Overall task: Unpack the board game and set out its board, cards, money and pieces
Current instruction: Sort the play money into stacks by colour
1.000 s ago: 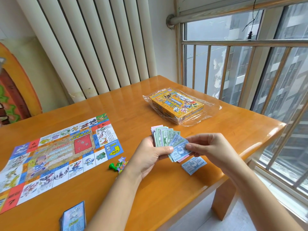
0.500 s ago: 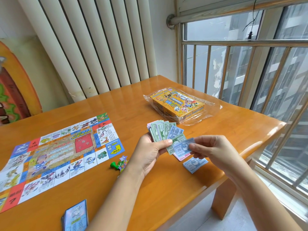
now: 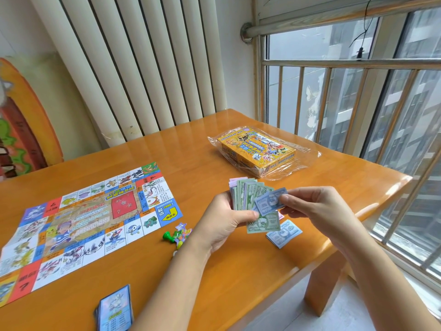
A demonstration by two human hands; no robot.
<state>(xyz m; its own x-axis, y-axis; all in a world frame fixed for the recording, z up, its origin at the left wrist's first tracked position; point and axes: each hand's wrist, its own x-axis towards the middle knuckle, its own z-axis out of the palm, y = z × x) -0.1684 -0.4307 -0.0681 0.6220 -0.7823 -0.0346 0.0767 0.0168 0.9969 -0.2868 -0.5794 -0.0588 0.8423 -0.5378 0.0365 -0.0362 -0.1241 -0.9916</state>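
- Left hand (image 3: 222, 225) grips fanned money (image 3: 245, 192); right hand (image 3: 315, 209) pinches one blue note (image 3: 269, 201) at the fan's front.
- Blue pile (image 3: 285, 232) lies on worktop (image 3: 250, 271) just below, nearer right hand; likely drop spot.

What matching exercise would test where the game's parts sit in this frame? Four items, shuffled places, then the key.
Items
1. game board
2. game box
3. card deck
4. blue note

Places
A. near edge of the table, bottom of view
B. lying in clear plastic wrap, far side
C. spread flat on the left
D. pinched by the right hand, next to the fan of notes in the left hand

Pairs: 1-C, 2-B, 3-A, 4-D
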